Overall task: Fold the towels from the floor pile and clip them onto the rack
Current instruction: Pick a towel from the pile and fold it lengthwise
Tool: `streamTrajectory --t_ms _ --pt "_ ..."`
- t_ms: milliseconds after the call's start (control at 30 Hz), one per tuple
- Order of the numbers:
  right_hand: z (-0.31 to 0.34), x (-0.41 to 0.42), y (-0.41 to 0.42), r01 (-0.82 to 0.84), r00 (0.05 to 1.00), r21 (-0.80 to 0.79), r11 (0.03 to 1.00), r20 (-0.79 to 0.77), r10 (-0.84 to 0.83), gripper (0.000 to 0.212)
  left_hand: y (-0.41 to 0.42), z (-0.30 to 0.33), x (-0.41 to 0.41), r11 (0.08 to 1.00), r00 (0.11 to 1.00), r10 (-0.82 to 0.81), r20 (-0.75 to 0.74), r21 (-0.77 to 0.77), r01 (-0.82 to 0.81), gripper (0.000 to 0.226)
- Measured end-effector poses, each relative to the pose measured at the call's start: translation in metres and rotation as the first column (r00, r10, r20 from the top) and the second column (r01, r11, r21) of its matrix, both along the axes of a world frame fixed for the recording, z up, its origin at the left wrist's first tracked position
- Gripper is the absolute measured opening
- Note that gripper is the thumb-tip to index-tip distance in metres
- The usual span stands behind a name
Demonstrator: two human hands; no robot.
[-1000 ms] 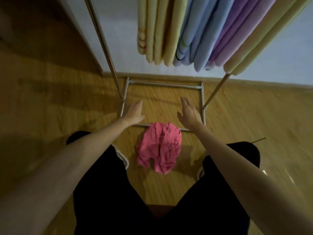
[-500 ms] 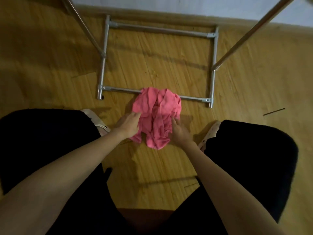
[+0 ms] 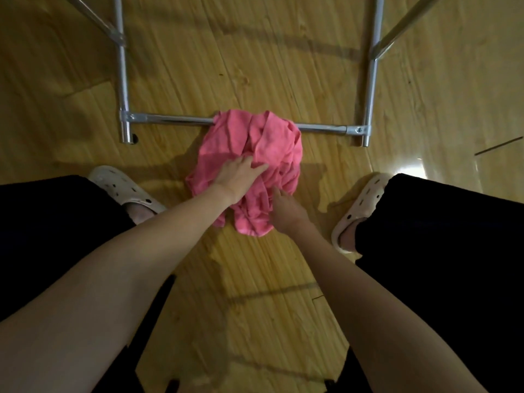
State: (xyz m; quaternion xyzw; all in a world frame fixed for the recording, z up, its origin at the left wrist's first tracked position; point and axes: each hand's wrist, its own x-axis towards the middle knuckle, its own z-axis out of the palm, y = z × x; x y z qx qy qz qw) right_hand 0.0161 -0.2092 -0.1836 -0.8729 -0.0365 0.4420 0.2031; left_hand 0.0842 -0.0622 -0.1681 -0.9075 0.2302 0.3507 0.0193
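While pink towel (image 3: 251, 168) lies crumpled on floor (image 3: 269, 279) against rack base bar (image 3: 170, 119), left hand (image 3: 238, 177) rests flat on it, fingers straight; right hand (image 3: 286, 207) touches its edge, finger curl unclear. Step: pickup. Next: find corners, lift, shake out.

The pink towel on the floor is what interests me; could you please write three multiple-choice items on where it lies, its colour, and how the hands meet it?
1. The pink towel lies:
A. across the rack's front base bar
B. on a shoe
C. against a wall

2. Both shoes are:
A. black
B. cream
C. pink

3. The left hand:
A. hangs clear
B. grips the bar
C. rests on the towel

Answers: 1 A, its far edge covers the bar. 2 B, both clogs look pale. 3 C, fingers lie on the cloth; the right hand touches its near edge.
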Motion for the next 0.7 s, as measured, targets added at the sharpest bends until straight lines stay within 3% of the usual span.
streamTrajectory --t_ms 100,200,300,400,567,700 --pt "-0.002 0.004 -0.007 0.066 0.998 0.000 0.998 -0.024 -0.066 0.065 -0.013 0.000 0.011 0.999 0.999 -0.029 0.036 0.033 0.028 0.044" --pt "0.000 0.010 -0.014 0.104 0.994 0.019 0.994 -0.021 -0.104 0.062 -0.016 0.003 0.018 1.000 0.998 -0.026 0.064 -0.008 0.026 0.032" --pt "-0.001 0.011 -0.014 0.111 0.994 0.044 0.993 -0.010 -0.111 0.067 -0.007 0.007 0.014 0.977 0.997 0.071 0.034 -0.206 -0.063 0.023" --pt "0.006 0.012 -0.010 0.056 0.998 0.067 0.996 -0.019 -0.055 0.076 0.003 0.017 0.003 0.852 0.970 0.244 0.018 -0.481 -0.206 0.008" --pt "0.020 0.009 -0.003 -0.056 0.994 0.047 0.997 0.097 0.052 0.063 0.008 0.065 -0.012 0.659 0.908 0.415 0.056 -0.707 -0.257 0.006" --pt "0.036 0.004 0.000 -0.069 0.968 -0.021 0.997 0.239 0.072 0.026 0.013 0.107 -0.022 0.558 0.866 0.495 0.071 -0.790 -0.254 0.004"
